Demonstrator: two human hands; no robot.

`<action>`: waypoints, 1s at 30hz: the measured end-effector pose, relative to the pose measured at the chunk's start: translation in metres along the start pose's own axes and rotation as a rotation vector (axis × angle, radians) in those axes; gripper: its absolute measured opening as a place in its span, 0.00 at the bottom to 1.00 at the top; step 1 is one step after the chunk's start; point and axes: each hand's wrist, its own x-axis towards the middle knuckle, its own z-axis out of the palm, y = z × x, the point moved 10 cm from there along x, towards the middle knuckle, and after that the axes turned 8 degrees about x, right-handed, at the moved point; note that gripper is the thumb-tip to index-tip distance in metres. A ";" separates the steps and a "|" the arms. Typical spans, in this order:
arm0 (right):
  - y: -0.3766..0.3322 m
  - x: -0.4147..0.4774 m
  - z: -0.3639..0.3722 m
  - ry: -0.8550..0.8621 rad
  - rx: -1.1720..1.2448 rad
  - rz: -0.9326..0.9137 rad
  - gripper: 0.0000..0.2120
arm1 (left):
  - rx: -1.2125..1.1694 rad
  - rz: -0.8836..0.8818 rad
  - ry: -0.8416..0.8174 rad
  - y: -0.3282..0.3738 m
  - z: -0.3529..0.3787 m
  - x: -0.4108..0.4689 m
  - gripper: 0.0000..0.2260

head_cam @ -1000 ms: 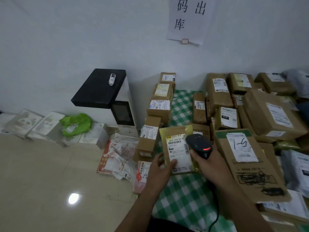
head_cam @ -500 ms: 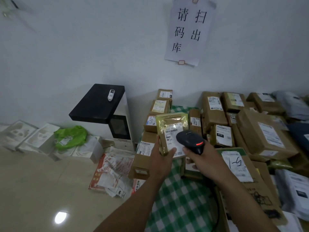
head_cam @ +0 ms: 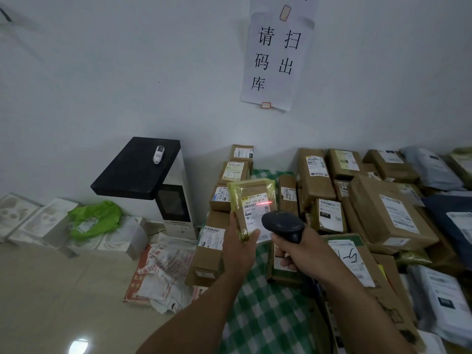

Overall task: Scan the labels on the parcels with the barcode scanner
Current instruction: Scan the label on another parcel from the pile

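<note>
Nearest, the left hand (head_cam: pixel 238 249) curls round the lower edge of a small parcel (head_cam: pixel 251 198) wrapped in yellow-green film, thumb across its front, holding it upright above the green checked cloth (head_cam: pixel 265 315). Just beside it, the right hand (head_cam: pixel 304 256) is wrapped round the handle of the barcode scanner (head_cam: pixel 282 224), whose red line falls on the label (head_cam: pixel 254 215). The parcel looks light and fairly stiff, its film likely slick, so a low edge grip clear of the barcode seems best; beyond, brown cardboard parcels (head_cam: pixel 393 215) lie stacked by the wall (head_cam: pixel 153 85).
</note>
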 end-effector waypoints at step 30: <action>0.144 -0.005 0.029 -0.004 -0.032 0.192 0.15 | 0.232 -0.231 -0.429 -0.111 -0.008 -0.134 0.21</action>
